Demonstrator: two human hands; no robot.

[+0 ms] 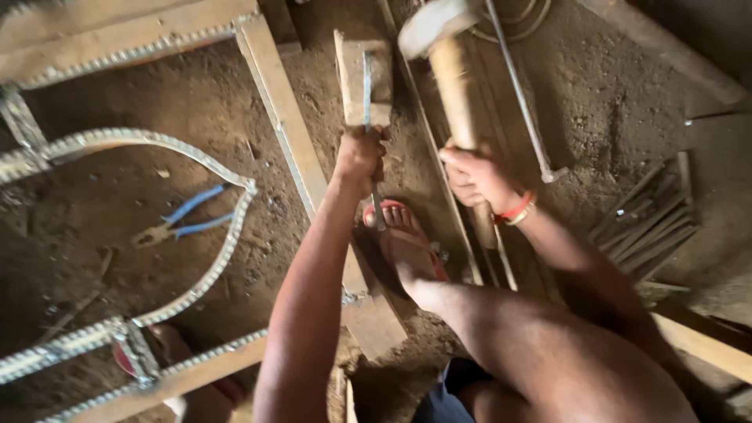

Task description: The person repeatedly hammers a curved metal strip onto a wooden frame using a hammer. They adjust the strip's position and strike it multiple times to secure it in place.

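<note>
From the head view, the person is crouching over a dirt floor (94, 227). The left hand (360, 157) is closed in a fist around a thin metal rod (366, 86), which stands almost upright. Its upper part lies against a small wooden block (352, 66) on the floor, and its lower end comes out under the fist, near the foot. The right hand (474, 176) is wrapped tight around the wooden handle of a mallet (454, 86). The pale head of the mallet is raised at the top of the picture and is blurred. On the right wrist there is a red and gold bangle (517, 210).

Between the two hands, a foot in a red sandal (403, 235) rests on the floor, just beside a long wooden plank (286, 125) that runs diagonally. To the left of the plank lies a curved ornamental metal frame (211, 266) with a beaded edge. Inside its curve lie pliers with blue handles (176, 223), well apart from both hands. On the right, a bundle of thin metal strips (650, 219) lies on the floor, and a long bent steel bar (521, 94) lies near the mallet handle.
</note>
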